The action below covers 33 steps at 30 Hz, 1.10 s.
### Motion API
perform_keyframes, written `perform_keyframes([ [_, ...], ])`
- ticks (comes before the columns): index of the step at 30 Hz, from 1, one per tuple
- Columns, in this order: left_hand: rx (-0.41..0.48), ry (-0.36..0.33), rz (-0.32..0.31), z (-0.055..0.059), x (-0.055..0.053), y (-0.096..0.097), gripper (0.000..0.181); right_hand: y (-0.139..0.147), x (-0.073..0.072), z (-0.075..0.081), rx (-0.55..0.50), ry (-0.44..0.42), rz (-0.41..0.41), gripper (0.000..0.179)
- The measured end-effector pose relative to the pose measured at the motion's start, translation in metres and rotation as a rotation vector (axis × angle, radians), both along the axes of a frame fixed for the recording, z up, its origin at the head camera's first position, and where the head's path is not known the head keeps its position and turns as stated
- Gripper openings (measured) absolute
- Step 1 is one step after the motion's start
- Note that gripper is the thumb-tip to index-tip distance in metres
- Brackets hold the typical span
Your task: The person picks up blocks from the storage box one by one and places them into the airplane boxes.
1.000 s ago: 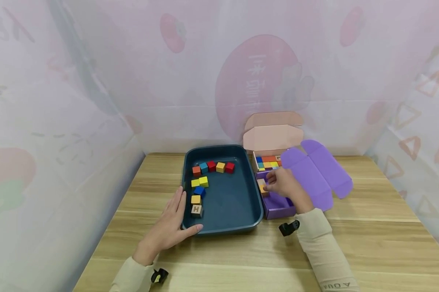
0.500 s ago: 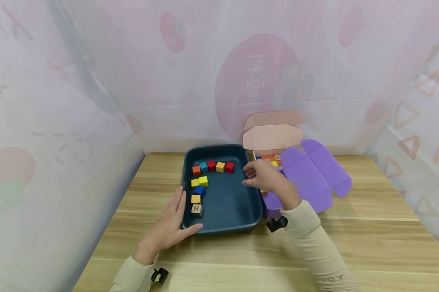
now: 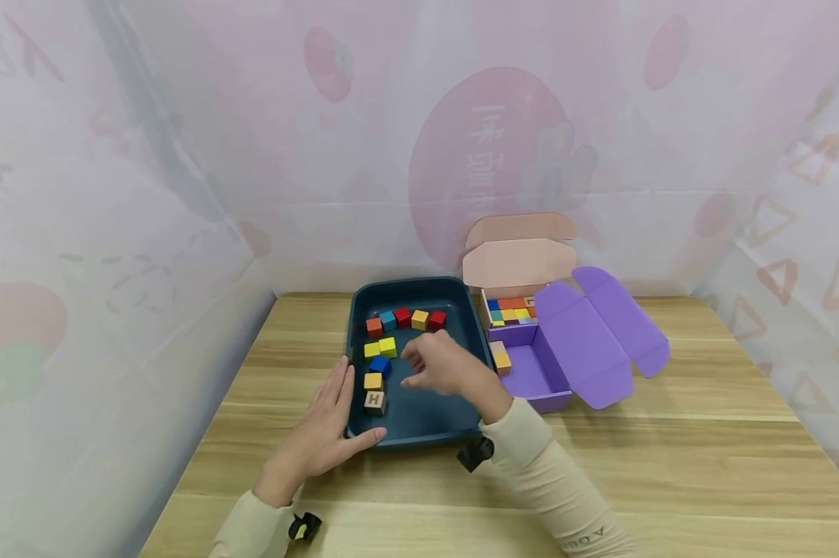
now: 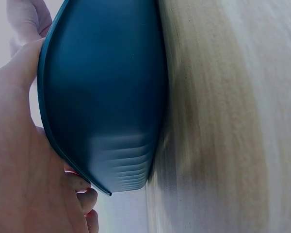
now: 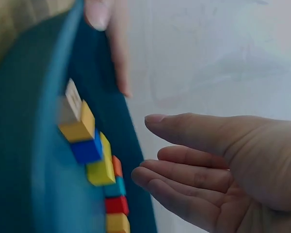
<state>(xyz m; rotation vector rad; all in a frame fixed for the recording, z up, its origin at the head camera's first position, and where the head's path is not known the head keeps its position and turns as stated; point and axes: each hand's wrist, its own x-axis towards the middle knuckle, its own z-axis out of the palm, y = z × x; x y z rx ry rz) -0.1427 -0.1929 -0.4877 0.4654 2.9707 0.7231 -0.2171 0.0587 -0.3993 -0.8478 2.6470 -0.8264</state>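
My left hand (image 3: 322, 430) rests with straight fingers on the left rim and near corner of a dark teal tray (image 3: 433, 422). Above the middle of that tray hovers my right hand (image 3: 447, 366); in the right wrist view its thumb and fingers stand apart with nothing between them. Along the tray's left side lie a wooden letter H block (image 3: 374, 401), an orange-yellow block (image 3: 373, 381), a blue block (image 3: 381, 366) and two yellow blocks (image 3: 388, 346). A row across the far part holds an orange-red block (image 3: 374, 327), a teal block (image 3: 388, 320), red blocks (image 3: 436, 320) and another orange-yellow block (image 3: 419, 320).
To the tray's right sits a purple box (image 3: 555, 401), its lid folded out rightward, with a few blocks (image 3: 501, 360) at its left side. Behind it a pale pink box (image 3: 520, 263) is packed with coloured blocks. All stand on a wooden table (image 3: 706, 449).
From the purple box my right hand has moved left, over the tray's middle, its fingers carrying nothing. The left hand has stayed on the rim, and the blocks in the tray look unmoved.
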Motion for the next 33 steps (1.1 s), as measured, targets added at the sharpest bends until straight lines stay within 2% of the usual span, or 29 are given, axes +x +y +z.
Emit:
perform_keyframes([
  [6, 0.015, 0.0, -0.003, 0.0, 0.0, 0.0, 0.12, -0.023, 0.007, -0.021, 0.052, -0.026, 0.015, 0.044],
  [16, 0.013, 0.008, -0.007, 0.0, 0.0, -0.001, 0.12, -0.046, 0.012, -0.054, 0.067, -0.042, -0.047, 0.035],
  [24, 0.011, 0.024, -0.012, 0.0, 0.0, -0.003, 0.119, -0.058, 0.014, -0.064, 0.091, 0.016, -0.088, 0.03],
  [33, -0.034, 0.041, -0.008, 0.0, 0.0, -0.003, 0.118, -0.059, 0.014, -0.067, 0.057, -0.009, -0.112, 0.022],
])
